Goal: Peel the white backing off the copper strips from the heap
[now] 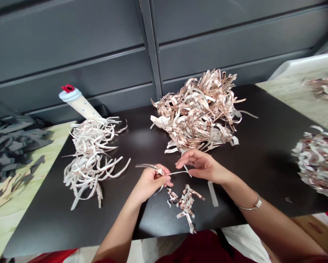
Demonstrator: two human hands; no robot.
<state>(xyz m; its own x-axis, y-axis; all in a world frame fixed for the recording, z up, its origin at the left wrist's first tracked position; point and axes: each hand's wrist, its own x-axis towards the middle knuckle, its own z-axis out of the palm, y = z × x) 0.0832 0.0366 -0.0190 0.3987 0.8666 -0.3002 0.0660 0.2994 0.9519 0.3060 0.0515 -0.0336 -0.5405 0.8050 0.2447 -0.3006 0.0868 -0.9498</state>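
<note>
My left hand (153,179) is closed, thumb against fingers, on a few narrow strips with a rose-gold metallic side and a pale side. One thin strip (178,172) runs from its fingertips towards my right thumb, where another short pale piece crosses it. My right hand (202,166) hovers just right of it, thumb and fingers apart; whether the thumb touches the strip I cannot tell. Below the hands lies a small clump of crumpled rose-gold strips (187,201). A single flat pale strip (213,193) rests under my right wrist.
A large heap of rose-gold strips (199,113) lies at the back of the black table (142,142). Bundles of pale strips (92,160) are on the left, near a white tumbler (81,104) with a red-tabbed lid. Another strip pile (319,160) sits right. Grey panels (98,44) stand behind.
</note>
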